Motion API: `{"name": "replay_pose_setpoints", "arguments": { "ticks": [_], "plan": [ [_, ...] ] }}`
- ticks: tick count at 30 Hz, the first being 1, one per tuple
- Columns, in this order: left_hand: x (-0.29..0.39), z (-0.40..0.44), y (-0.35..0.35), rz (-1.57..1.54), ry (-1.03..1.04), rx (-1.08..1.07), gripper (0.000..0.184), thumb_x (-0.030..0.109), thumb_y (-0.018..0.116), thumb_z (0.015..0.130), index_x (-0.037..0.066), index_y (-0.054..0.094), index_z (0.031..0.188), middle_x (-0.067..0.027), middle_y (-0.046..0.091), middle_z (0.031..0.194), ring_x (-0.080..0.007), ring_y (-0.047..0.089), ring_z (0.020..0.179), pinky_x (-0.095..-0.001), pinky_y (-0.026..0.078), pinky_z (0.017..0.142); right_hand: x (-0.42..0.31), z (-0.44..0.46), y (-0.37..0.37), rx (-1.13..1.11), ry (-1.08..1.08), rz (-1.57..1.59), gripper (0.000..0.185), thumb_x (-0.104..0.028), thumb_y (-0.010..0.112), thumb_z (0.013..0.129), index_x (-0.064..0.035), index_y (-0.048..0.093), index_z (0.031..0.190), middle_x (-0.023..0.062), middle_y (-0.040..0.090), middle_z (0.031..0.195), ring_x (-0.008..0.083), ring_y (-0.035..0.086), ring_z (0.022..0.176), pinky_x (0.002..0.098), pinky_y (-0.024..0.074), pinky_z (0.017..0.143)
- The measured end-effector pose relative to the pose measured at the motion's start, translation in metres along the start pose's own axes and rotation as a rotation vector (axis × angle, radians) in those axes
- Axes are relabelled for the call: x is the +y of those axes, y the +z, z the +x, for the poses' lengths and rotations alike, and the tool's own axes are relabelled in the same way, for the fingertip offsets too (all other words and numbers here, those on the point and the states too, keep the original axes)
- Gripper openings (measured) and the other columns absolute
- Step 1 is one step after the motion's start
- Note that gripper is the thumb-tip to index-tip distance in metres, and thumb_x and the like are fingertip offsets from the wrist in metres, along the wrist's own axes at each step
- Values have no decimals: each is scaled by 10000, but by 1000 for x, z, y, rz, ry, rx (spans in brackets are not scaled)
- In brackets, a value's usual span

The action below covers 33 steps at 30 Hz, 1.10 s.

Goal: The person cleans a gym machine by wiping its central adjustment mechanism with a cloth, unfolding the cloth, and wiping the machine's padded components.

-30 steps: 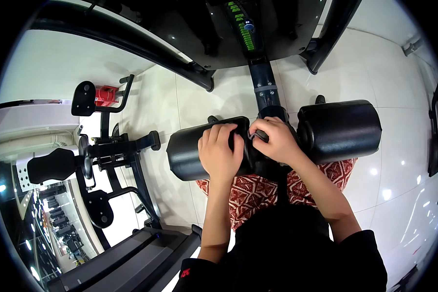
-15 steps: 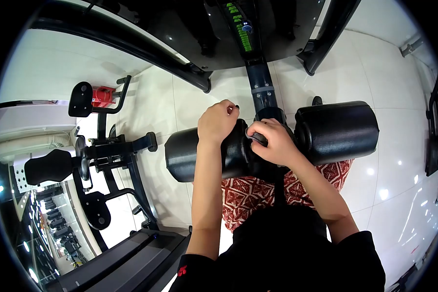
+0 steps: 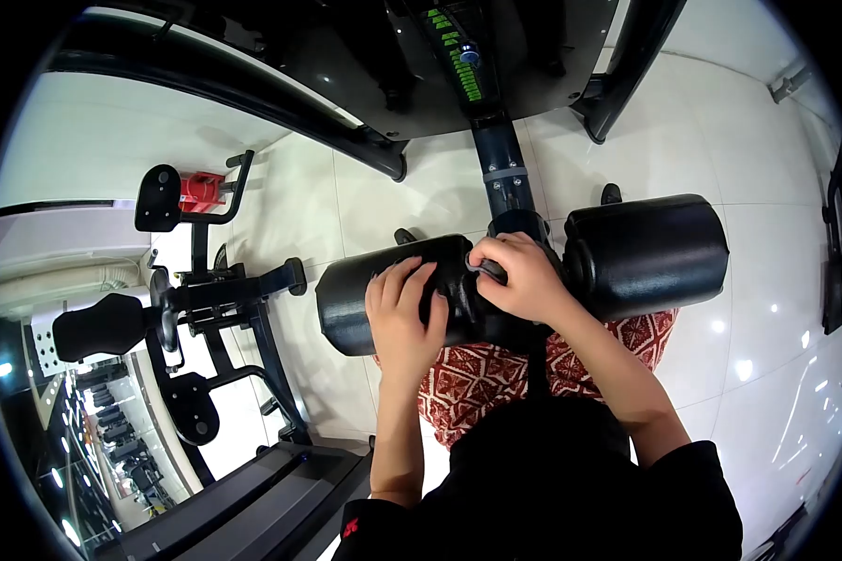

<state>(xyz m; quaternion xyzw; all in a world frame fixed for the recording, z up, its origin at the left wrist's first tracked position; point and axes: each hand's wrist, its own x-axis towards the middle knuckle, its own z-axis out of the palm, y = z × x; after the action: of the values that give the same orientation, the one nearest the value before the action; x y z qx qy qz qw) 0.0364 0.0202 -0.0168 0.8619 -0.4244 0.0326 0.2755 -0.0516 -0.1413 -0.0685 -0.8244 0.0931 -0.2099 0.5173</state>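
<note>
My left hand (image 3: 404, 313) rests on the left black padded roller (image 3: 346, 304), its fingers spread over the top and the thumb apart. Fingers of my right hand (image 3: 522, 279) are wrapped round a small dark handle (image 3: 491, 270) between the two rollers. To the right of that hand lies the right padded roller (image 3: 650, 252), untouched. A dark metal post (image 3: 505, 173) runs from the middle of the rollers up to the machine. Patterned red and white trousers (image 3: 482, 374) show beneath the rollers.
Ahead stands a black machine panel (image 3: 346, 75) with a green scale (image 3: 458, 61). Another exercise machine (image 3: 225, 290) is on the left, with a red object (image 3: 199, 191) behind it. A grey treadmill-like deck (image 3: 243, 505) lies lower left. Pale tiles (image 3: 683, 140) cover the floor.
My left hand lifted off the left roller with fingers curled, then came back down on it, spread and slightly further left. My right hand has stayed on the handle.
</note>
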Motion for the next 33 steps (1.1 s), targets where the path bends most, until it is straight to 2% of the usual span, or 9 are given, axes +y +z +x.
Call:
{"name": "replay_pose_setpoints", "arguments": {
  "ticks": [6,8,10,13,17,21,28,31,33],
  "plan": [
    [-3,14,16,157,1,78,282,181,596,790,96,668,1049,-60,657,1073,-288,577,1034,-408,421,932,-2,-1,-4,-45,-32,7,163,-89,625,717,-75,573,872,65,630,804,275,603,799,369,424,818],
    [-5,25,19,145,-65,1,258,197,590,801,111,679,1027,-37,668,1030,-260,593,972,-433,412,939,-3,-1,-4,-66,-42,-13,149,-98,624,722,-87,571,861,67,636,804,277,612,818,372,425,815],
    [-6,31,20,129,-118,-55,252,212,572,819,109,682,1022,-48,681,1037,-257,610,980,-440,410,960,-2,-1,-2,-37,-21,19,146,-104,628,728,-86,573,862,67,643,818,274,613,825,369,422,827],
    [-8,25,21,249,-58,-46,291,239,535,848,103,673,1066,-59,660,1164,-260,584,1110,-467,353,1046,1,-3,5,32,-10,16,144,-111,632,738,-90,580,870,64,649,825,272,620,832,370,433,818],
    [-3,-8,18,243,-20,55,383,173,524,812,124,635,1174,-62,613,1257,-285,542,1177,-489,314,1069,-1,-2,5,48,38,21,144,-88,628,746,-61,582,880,69,646,835,271,616,818,367,435,828],
    [-3,-28,22,234,-26,128,396,188,532,796,121,634,1174,-57,600,1279,-281,524,1198,-486,296,1069,-2,0,7,26,10,21,145,-87,629,746,-60,580,881,71,643,826,271,615,814,365,435,832],
    [-4,6,24,226,-20,143,312,212,537,814,120,672,1080,-53,664,1154,-264,585,1098,-438,361,1016,-2,-1,0,-8,-38,20,172,-74,642,716,-59,573,873,68,635,821,270,606,808,371,426,842],
    [-5,22,24,191,-64,66,251,224,567,826,90,697,993,-56,696,1067,-253,617,1042,-416,393,987,0,-3,-2,-36,-54,25,175,-71,641,714,-57,574,876,69,634,829,271,602,808,371,423,841],
    [-5,27,24,193,-88,29,250,221,570,824,90,697,994,-56,696,1068,-254,617,1041,-417,393,986,1,-4,-1,-48,-76,15,175,-70,639,717,-57,575,879,69,633,831,273,599,803,373,421,840]
  ]
}}
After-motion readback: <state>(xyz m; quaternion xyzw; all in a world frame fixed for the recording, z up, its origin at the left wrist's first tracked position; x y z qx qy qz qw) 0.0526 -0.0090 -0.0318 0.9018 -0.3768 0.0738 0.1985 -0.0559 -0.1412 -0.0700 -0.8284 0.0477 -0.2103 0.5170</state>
